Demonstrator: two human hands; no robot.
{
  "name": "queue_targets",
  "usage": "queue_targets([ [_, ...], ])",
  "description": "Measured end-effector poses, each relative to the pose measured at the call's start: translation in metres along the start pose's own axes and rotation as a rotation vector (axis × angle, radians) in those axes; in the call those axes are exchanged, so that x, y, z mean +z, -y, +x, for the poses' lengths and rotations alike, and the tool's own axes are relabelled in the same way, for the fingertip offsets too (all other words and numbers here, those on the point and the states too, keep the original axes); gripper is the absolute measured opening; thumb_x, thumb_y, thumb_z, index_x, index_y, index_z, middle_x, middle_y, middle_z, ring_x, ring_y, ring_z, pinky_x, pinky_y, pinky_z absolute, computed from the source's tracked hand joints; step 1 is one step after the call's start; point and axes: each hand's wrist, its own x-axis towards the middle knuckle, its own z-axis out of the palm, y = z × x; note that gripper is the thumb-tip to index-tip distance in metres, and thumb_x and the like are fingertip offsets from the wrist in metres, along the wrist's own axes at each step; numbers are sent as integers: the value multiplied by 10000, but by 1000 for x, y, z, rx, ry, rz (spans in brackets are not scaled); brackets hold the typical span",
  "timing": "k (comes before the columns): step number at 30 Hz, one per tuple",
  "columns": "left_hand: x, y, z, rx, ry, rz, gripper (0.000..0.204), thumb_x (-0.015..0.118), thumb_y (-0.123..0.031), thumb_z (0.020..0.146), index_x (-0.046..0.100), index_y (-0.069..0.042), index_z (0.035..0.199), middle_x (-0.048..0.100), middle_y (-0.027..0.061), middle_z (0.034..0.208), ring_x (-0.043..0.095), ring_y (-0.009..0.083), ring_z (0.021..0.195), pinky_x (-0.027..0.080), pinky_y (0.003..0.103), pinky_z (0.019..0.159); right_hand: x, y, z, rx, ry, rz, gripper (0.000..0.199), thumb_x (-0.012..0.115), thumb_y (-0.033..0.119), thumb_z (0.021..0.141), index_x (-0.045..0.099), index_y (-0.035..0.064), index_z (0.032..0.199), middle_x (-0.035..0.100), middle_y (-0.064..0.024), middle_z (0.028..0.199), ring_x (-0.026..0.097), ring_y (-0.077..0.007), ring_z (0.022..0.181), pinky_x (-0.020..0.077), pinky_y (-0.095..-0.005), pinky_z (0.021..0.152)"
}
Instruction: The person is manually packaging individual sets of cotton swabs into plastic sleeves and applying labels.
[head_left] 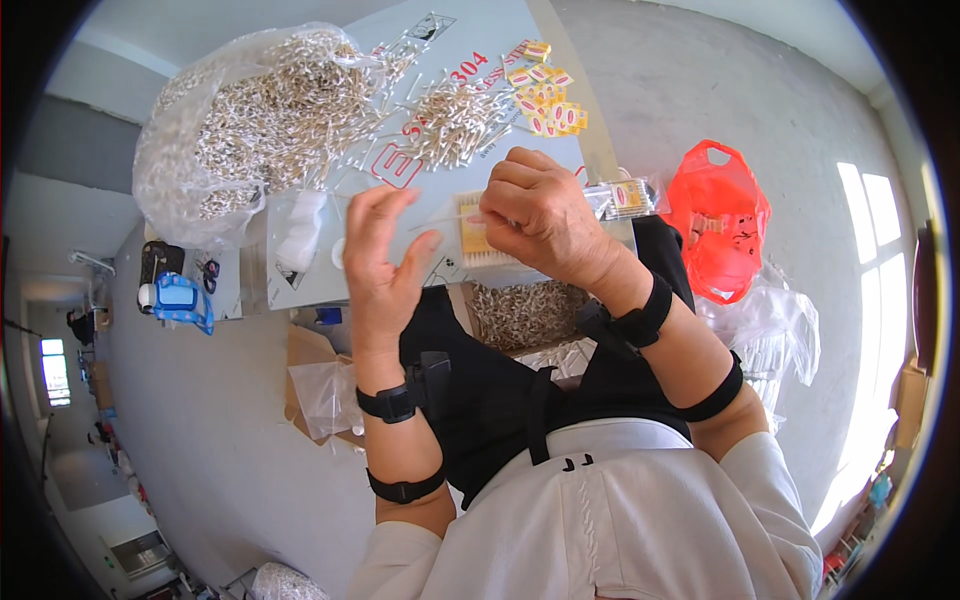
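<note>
My left hand (382, 262) is raised over the near edge of the table, thumb and fingers spread, holding nothing I can see. To its right, my right hand (540, 212) is closed with its fingers curled in. A faint thin line runs from it toward the left hand, too fine to name. Just under the right hand lies a clear pack of cotton swabs (470, 245) with a yellow label, partly covered by the fingers. Farther back is a loose pile of cotton swabs (458, 118), and beside that, several yellow label cards (548, 105).
A large clear bag of cotton swabs (270, 125) fills the table's left side. Another filled pack (628, 196) lies by my right wrist. A red plastic bag (716, 225) hangs at the right. A box of swabs (525, 312) sits below the table edge. Scissors (210, 275) lie far left.
</note>
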Motion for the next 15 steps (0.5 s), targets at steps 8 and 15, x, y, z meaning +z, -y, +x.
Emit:
queue_targets([
  [8, 38, -2, -4, 69, -47, -8, 142, 710, 66, 753, 613, 5, 837, 585, 96, 849, 562, 278, 796, 465, 366, 694, 8, 4, 4, -108, 30, -232, 164, 709, 107, 655, 562, 75, 721, 538, -37, 757, 556, -235, 790, 427, -362, 688],
  [15, 34, 4, -11, 86, -109, 53, 156, 744, 42, 776, 633, -7, 874, 612, 83, 860, 574, 247, 791, 481, 314, 671, -12, -9, -7, -139, 8, -170, 204, 707, 100, 647, 514, 66, 702, 516, -49, 749, 537, -247, 781, 433, -370, 704],
])
